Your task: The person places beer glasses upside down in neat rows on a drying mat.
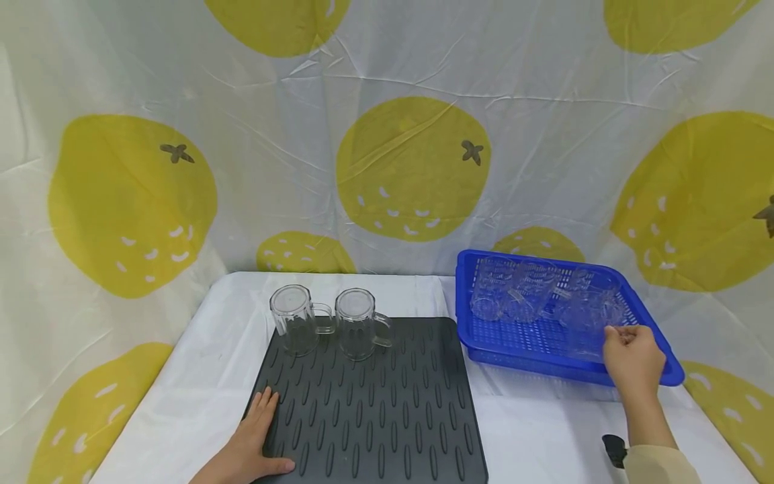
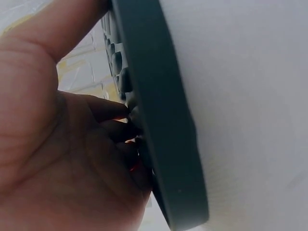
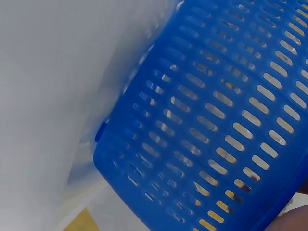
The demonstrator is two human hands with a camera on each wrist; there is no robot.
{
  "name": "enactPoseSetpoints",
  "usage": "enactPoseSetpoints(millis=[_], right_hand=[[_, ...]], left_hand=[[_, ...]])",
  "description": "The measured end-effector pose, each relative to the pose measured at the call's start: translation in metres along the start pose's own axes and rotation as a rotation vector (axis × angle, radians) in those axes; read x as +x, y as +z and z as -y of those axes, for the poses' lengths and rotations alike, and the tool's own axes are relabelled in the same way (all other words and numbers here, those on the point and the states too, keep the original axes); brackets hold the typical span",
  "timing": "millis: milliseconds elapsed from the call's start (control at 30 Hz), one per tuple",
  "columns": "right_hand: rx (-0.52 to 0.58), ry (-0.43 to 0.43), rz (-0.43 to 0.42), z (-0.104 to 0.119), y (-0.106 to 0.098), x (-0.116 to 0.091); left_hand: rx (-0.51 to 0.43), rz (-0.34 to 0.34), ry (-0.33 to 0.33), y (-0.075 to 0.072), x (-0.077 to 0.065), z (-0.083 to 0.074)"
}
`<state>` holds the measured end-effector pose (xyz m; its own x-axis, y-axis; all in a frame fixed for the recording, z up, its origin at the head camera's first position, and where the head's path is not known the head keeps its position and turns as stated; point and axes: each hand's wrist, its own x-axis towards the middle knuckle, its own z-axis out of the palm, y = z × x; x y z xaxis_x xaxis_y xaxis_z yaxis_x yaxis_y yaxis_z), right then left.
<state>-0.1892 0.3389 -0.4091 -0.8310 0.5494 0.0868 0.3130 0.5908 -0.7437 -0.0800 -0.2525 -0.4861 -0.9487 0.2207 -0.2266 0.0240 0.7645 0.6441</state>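
Note:
My left hand (image 1: 250, 437) rests on the left edge of a black ridged drying mat (image 1: 375, 396), fingers stretched and thumb apart. In the left wrist view its fingers lie over the mat's edge (image 2: 159, 110). On the mat's back left stand two clear glass mugs, a left mug (image 1: 294, 323) and a right mug (image 1: 355, 326), handles to the right. My right hand (image 1: 633, 356) reaches over the front right rim of a blue plastic basket (image 1: 514, 359), fingers curled on a glass mug (image 1: 586, 329) at its handle side. The basket's slotted wall (image 3: 192, 120) covers most of that grip in the right wrist view.
Several more glass mugs (image 1: 523, 289) lie in the basket, toward its back. A white cloth (image 1: 532, 430) covers the table. Behind it hangs a lemon-print curtain (image 1: 411, 168). A small black object (image 1: 614, 449) is beside the right sleeve.

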Motion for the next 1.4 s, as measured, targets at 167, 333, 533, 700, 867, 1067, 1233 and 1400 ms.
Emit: enactPoseSetpoints(millis=[167, 333, 533, 700, 867, 1067, 1233, 1400], right_hand=[[0.088, 0.02, -0.118, -0.002, 0.002, -0.001], [0.199, 0.002, -0.252, -0.005, 0.006, -0.001], [0.373, -0.042, -0.35, -0.004, 0.008, 0.001], [0.489, -0.098, -0.402, 0.002, 0.007, 0.0], [0.596, -0.138, -0.425, 0.007, 0.006, 0.0], [0.763, -0.189, -0.422, 0.015, 0.005, -0.002], [1.014, -0.247, -0.406, 0.025, 0.003, -0.007], [1.095, -0.283, -0.401, 0.035, 0.002, -0.013]], left_hand=[[-0.012, 0.011, 0.015, 0.0, 0.001, 0.001], [-0.009, 0.009, 0.004, 0.0, 0.001, 0.001], [-0.005, 0.01, 0.0, 0.0, 0.001, 0.0], [-0.002, 0.011, -0.004, 0.0, 0.001, 0.0], [-0.015, 0.01, -0.005, -0.001, 0.001, -0.001], [-0.017, 0.003, 0.003, -0.001, 0.001, -0.001], [-0.01, 0.0, 0.004, -0.001, 0.0, -0.001], [-0.007, 0.002, 0.007, -0.001, 0.0, -0.002]])
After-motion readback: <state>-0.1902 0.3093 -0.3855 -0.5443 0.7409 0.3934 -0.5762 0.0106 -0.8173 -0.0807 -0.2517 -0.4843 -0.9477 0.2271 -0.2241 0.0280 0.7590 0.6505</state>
